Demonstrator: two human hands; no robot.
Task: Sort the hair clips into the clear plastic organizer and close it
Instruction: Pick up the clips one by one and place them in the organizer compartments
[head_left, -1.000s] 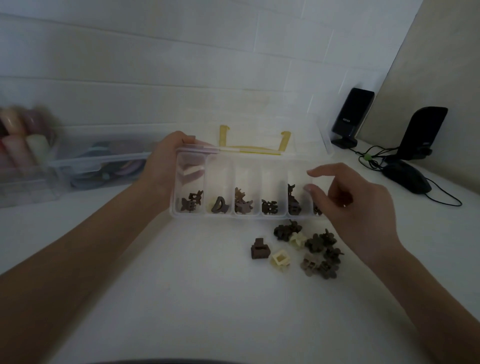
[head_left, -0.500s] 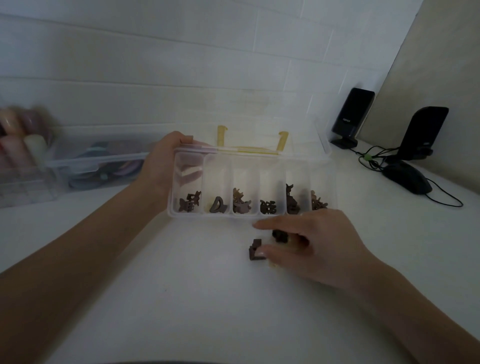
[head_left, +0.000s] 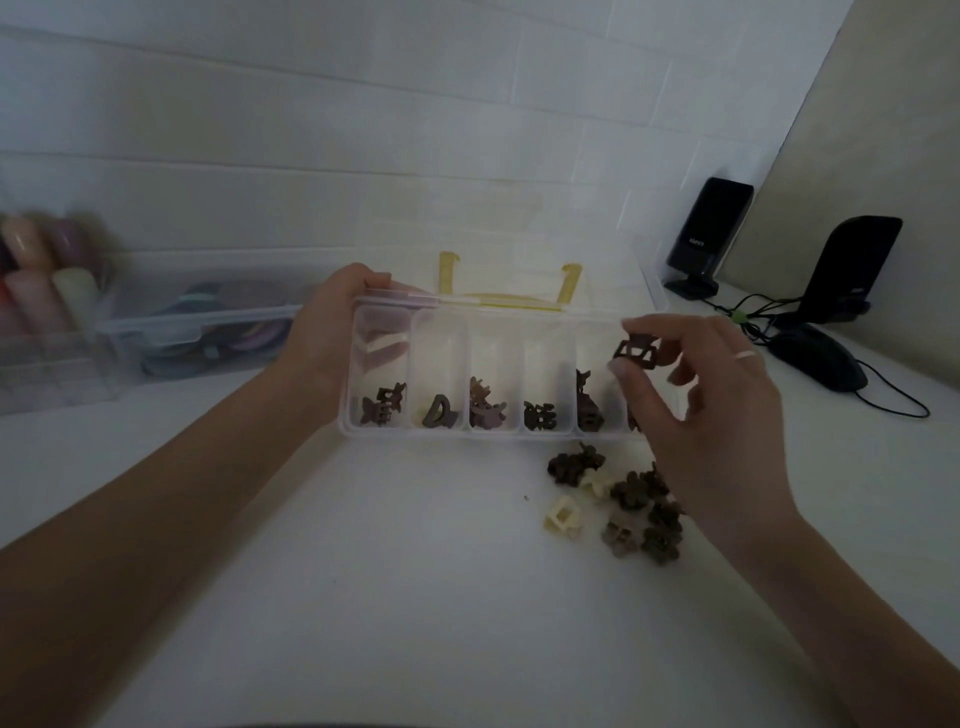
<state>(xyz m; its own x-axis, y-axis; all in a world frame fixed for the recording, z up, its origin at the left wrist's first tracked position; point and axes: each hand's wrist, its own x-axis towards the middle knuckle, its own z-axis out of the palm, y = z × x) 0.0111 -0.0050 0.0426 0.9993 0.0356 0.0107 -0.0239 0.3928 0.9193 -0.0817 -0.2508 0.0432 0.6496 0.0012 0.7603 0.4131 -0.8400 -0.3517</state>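
Note:
The clear plastic organizer (head_left: 441, 431) is tilted toward me, its lid (head_left: 519, 244) open at the back with yellow latches. Small brown clips lie at the bottom of each compartment. My left hand (head_left: 332, 332) grips the organizer's left end, fingers showing through the plastic. My right hand (head_left: 711, 415) pinches a dark brown square hair clip (head_left: 636, 352) between thumb and forefinger, above the organizer's right end. A loose pile of brown and cream clips (head_left: 618, 499) lies on the white table just in front of the organizer, partly hidden by my right hand.
A clear storage box (head_left: 202, 317) with coloured items stands at the left, blurred pastel things (head_left: 36, 270) beside it. Two black speakers (head_left: 709, 234) (head_left: 852, 265), a black mouse (head_left: 821, 364) and cables lie at the back right. A white tiled wall runs behind.
My right hand went down to the pile, took the dark brown square clip and lifted it up over the organizer's right end. The left hand kept its hold.

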